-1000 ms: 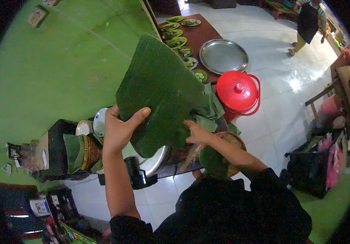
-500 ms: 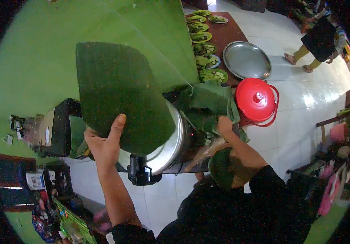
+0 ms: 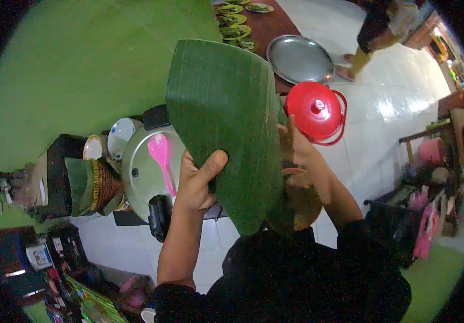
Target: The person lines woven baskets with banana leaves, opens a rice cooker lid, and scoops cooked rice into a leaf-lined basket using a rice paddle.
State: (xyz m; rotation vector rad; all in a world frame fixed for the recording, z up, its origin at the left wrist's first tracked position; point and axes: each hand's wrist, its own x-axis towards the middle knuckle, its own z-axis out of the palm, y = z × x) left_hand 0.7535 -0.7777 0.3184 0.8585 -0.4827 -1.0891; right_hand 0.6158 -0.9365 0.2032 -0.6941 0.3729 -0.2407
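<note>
A large cut piece of banana leaf (image 3: pixel 226 102) stands upright in front of me, with my left hand (image 3: pixel 199 180) closed on its lower left edge, thumb on the near face. My right hand (image 3: pixel 295 142) is at the leaf's right edge, fingers stretched upward and partly hidden behind it. Behind the leaf to the left is a big round metal pot lid (image 3: pixel 143 145) with black handles beside it. A pink rice paddle (image 3: pixel 160 153) lies on that lid. Below my right wrist is a round brown and green thing (image 3: pixel 302 204) I cannot make out.
A red lidded container (image 3: pixel 310 107) stands beyond my right hand. Past it are a round metal tray (image 3: pixel 301 60) and several plates of food (image 3: pixel 232 20) on a brown table. Bowls (image 3: pixel 121 134) and a woven basket (image 3: pixel 102 183) sit left. A person (image 3: pixel 375 37) is at the far right.
My left hand has brought the leaf rightward and turned it, uncovering the pink rice paddle and bowls. My right hand has left the leaf pile and risen to the held leaf's edge.
</note>
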